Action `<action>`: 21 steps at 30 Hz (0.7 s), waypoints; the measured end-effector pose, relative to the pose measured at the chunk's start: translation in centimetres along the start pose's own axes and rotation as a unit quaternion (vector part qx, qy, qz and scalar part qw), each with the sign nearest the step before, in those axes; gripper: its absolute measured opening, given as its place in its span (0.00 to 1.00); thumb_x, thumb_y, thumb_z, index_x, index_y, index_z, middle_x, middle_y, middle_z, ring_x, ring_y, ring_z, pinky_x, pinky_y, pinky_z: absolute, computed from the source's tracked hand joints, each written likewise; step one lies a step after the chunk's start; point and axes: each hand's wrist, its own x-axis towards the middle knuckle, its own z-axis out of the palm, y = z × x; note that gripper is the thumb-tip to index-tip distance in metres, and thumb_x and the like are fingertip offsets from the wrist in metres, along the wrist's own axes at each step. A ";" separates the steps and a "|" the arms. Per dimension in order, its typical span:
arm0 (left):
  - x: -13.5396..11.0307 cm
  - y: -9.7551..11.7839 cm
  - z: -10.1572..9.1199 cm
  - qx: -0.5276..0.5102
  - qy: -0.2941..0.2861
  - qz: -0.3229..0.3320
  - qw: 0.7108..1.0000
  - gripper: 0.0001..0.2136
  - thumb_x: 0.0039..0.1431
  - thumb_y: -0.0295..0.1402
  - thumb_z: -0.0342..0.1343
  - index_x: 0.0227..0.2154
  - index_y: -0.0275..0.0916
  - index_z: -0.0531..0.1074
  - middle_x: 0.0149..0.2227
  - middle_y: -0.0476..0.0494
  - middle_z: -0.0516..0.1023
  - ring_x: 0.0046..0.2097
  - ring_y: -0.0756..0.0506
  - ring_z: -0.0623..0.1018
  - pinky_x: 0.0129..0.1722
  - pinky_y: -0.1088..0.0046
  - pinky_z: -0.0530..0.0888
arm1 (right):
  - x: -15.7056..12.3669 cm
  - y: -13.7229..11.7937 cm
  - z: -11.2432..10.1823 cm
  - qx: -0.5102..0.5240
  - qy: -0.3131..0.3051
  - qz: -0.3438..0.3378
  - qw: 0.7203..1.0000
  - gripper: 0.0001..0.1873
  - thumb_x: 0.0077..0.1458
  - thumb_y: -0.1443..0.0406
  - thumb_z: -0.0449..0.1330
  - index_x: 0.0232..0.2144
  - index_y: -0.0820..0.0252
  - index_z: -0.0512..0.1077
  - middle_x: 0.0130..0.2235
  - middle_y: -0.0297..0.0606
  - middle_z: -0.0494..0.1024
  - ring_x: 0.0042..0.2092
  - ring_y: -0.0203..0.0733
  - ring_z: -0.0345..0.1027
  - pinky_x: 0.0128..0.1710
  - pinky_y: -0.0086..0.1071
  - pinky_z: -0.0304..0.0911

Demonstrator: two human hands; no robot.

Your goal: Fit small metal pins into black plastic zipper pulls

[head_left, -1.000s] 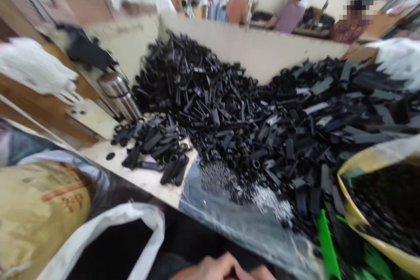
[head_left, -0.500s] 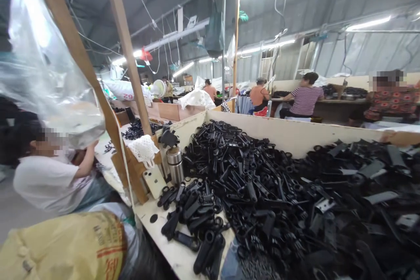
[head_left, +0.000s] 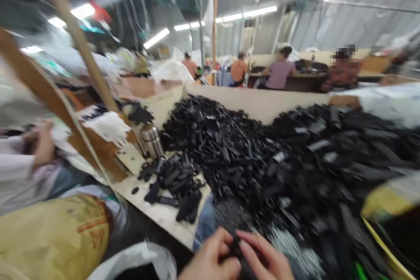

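Both hands are low in the head view, fingertips meeting over a small black part (head_left: pixel 236 245). My left hand (head_left: pixel 211 257) pinches it from the left, and my right hand (head_left: pixel 267 257) grips it from the right with fingers closed. Blur and the fingers hide the part's exact shape. Beyond my hands spreads a heap of black plastic pieces (head_left: pixel 213 131), many with ringed ends. Just past my fingers are small grey metal bits (head_left: pixel 231 210), with thin shiny metal pieces (head_left: pixel 295 245) to the right. A smaller group of black parts (head_left: pixel 173 175) lies on the pale tabletop.
Back left are a steel flask (head_left: pixel 152 142), a phone (head_left: pixel 131 157) and a slanted wooden post (head_left: pixel 82 43). A yellow sack (head_left: pixel 55 232) and a white-rimmed bag (head_left: pixel 154 251) stand at lower left. A yellow-edged bag (head_left: pixel 387 201) is at right. One person sits left; several others work behind.
The view has swung right and down. My hands, out of view before, now show at the bottom holding the black part. White-rimmed and yellow-edged bags have come into view.
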 end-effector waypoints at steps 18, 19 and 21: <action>-0.5 -1.3 0.7 -0.176 -0.011 -0.156 0.972 0.39 0.54 0.48 0.62 0.61 0.32 0.52 0.27 0.51 0.78 0.22 0.54 0.66 0.22 0.74 0.50 | -2.5 -0.9 -1.1 0.096 -0.054 0.175 0.978 0.22 0.65 0.47 0.59 0.45 0.56 0.83 0.34 0.35 0.73 0.33 0.39 0.68 0.35 0.31 0.66; -0.5 -1.4 0.7 -0.175 -0.011 -0.158 0.972 0.38 0.55 0.48 0.61 0.61 0.32 0.53 0.27 0.51 0.77 0.22 0.54 0.66 0.22 0.74 0.50 | -2.6 -0.9 -1.2 0.091 -0.060 0.179 0.978 0.21 0.63 0.48 0.61 0.46 0.55 0.83 0.33 0.34 0.72 0.31 0.38 0.66 0.32 0.31 0.64; -0.6 -1.3 0.8 -0.167 -0.020 -0.157 0.973 0.35 0.55 0.48 0.60 0.59 0.33 0.55 0.27 0.52 0.77 0.22 0.54 0.65 0.23 0.73 0.49 | -2.8 -0.8 -1.3 0.079 -0.072 0.184 0.977 0.20 0.62 0.49 0.63 0.47 0.55 0.82 0.30 0.31 0.69 0.29 0.37 0.61 0.30 0.30 0.60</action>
